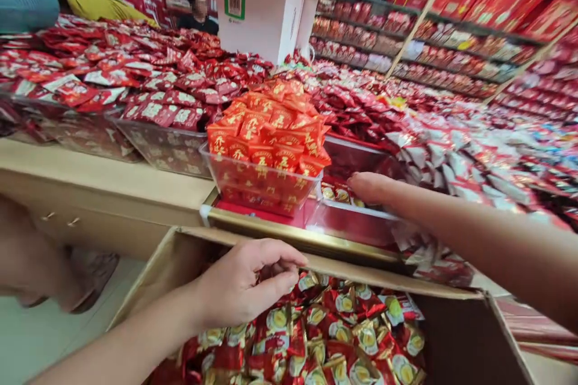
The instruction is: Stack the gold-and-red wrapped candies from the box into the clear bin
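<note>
Candies: red-gold wrappers, yellow print, heaped loose in box. Box cardboard, open-topped. Bin: clear, just beyond box, similar candies inside.

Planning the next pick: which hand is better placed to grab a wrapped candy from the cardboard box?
Probably the left hand: it is over the cardboard box, near the wrapped candies, while the right hand is beyond, at the plastic bin.
</note>
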`<act>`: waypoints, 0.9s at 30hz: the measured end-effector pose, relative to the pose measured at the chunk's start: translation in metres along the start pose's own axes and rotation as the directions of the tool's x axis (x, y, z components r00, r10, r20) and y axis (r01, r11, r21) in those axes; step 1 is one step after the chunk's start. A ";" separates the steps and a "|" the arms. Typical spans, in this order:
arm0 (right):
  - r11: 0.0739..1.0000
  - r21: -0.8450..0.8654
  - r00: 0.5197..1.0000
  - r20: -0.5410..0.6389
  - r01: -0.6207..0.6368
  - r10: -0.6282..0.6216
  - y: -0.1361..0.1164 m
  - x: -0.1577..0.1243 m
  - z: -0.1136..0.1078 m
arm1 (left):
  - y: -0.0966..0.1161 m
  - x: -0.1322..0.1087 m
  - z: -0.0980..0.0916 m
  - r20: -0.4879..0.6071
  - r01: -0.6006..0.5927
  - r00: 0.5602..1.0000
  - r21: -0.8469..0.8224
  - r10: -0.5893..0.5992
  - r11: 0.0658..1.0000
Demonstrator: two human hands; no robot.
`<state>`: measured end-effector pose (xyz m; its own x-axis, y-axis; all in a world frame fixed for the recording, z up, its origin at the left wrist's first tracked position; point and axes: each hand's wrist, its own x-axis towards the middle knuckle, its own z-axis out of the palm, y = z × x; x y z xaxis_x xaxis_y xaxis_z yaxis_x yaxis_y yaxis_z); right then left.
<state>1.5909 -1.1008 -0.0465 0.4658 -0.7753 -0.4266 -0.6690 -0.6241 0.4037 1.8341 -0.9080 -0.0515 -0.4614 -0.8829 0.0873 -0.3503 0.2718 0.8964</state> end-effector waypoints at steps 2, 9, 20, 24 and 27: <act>1.000 0.018 0.998 0.066 0.014 -0.015 -0.001 0.003 0.005 | 0.000 0.000 -0.006 0.164 -0.045 0.986 0.064 0.034 0.997; 0.999 0.042 0.990 0.141 -0.002 -0.004 -0.010 -0.001 0.002 | -0.042 -0.003 0.005 0.189 0.170 0.895 0.695 -0.405 0.699; 0.978 0.177 0.942 -0.298 -0.107 0.157 -0.005 -0.060 -0.055 | -0.076 0.021 0.050 0.074 0.292 0.919 0.532 -0.387 0.794; 0.896 0.387 0.694 -0.707 0.215 0.138 -0.059 -0.138 -0.053 | -0.050 0.016 0.049 0.135 0.249 0.942 0.330 -0.307 0.910; 0.635 0.684 0.797 -0.578 0.359 0.173 -0.113 -0.168 -0.011 | -0.019 0.008 0.049 0.218 0.198 0.948 0.165 -0.231 0.966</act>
<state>1.5949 -0.9013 -0.0114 0.5907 -0.7823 0.1975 -0.6540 -0.6076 -0.4507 1.7968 -0.9018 -0.0893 -0.5339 -0.8167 -0.2189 -0.5644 0.1514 0.8115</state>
